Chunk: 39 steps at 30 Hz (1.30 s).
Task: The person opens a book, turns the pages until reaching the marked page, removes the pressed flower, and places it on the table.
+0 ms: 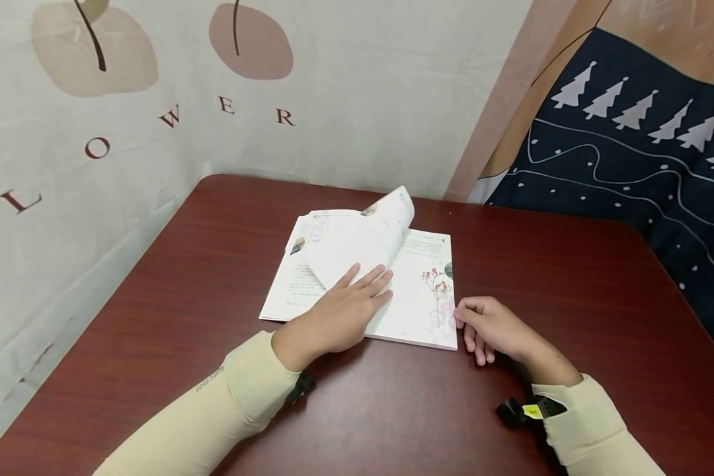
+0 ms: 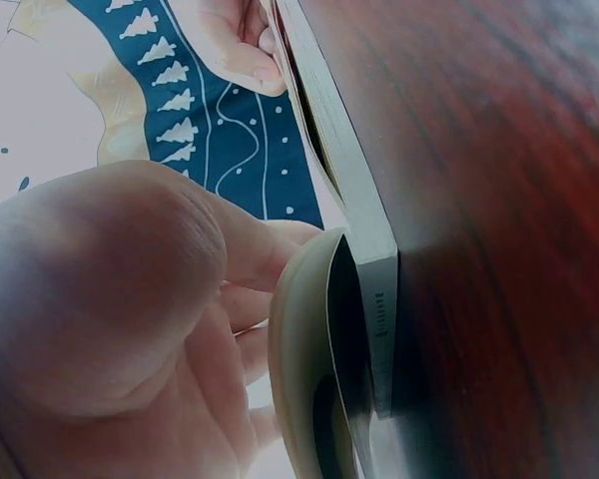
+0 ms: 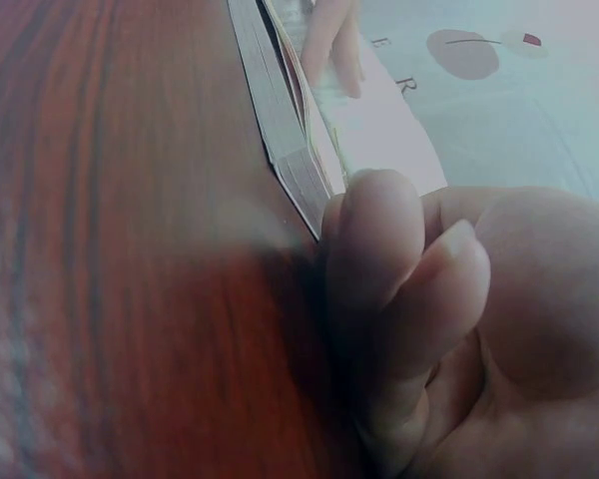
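Observation:
An open book (image 1: 410, 320) with printed text and a red flower drawing lies on the table. One loose page (image 1: 363, 241) stands curled over toward the left, its top corner raised. My left hand (image 1: 348, 311) rests across the middle of the book with fingers extended, touching the foot of that page. At the book's right edge, my right hand (image 1: 494, 330) pinches the edge of the right-hand page between thumb and forefinger, the other fingers hanging loosely. The right wrist view shows those curled fingers (image 3: 409, 269) beside the book's corner (image 3: 304, 175); the thumb is mostly hidden.
The dark red wooden table (image 1: 172, 317) runs back to a pale printed cloth (image 1: 363, 92) with letters. A navy cloth with white trees (image 1: 619, 158) hangs at the right. Each wrist wears a black strapped device, the right one (image 1: 514, 411) with a yellow label.

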Tool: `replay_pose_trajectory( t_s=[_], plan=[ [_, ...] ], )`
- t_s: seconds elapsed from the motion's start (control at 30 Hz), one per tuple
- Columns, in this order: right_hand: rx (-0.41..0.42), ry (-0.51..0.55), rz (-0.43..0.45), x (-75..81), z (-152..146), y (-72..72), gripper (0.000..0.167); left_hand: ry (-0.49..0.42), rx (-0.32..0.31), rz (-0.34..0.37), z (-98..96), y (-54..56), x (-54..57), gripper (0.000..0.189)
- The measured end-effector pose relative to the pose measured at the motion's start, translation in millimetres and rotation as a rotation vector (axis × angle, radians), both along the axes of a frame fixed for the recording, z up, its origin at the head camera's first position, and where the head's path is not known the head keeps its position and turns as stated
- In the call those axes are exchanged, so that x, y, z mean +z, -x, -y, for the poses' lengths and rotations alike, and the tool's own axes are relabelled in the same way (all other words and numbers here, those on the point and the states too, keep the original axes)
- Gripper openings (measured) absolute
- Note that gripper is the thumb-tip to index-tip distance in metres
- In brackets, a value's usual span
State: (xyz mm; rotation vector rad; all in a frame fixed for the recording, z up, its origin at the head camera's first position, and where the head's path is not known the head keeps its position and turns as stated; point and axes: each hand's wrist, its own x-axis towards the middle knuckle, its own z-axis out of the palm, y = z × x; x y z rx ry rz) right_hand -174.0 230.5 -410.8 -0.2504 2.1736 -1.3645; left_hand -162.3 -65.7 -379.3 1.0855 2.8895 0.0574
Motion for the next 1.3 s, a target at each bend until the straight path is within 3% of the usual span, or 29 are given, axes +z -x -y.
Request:
replay_pose_trajectory(
  t_s=[0.4, 1.0, 1.2, 1.3],
  plan=[
    [0.000, -0.008, -0.005, 0.7, 0.9, 0.9, 0.025, -0.002, -0.043, -0.038, 1.9, 1.3, -1.7, 0.053],
    [0.013, -0.003, 0.010, -3.1, 0.3, -0.3, 0.026, -0.029, 0.030, 0.029, 4.4, -4.7, -3.1, 0.051],
    [0.001, 0.002, -0.008, -1.7, -0.2, -0.3, 0.026, -0.029, 0.053, -0.025, 4.2, -3.8, -2.7, 0.048],
    [0.000, 0.006, -0.003, -1.9, -0.4, -0.3, 0.026, -0.023, 0.067, -0.017, 4.1, -4.0, -1.8, 0.047]
  ],
)
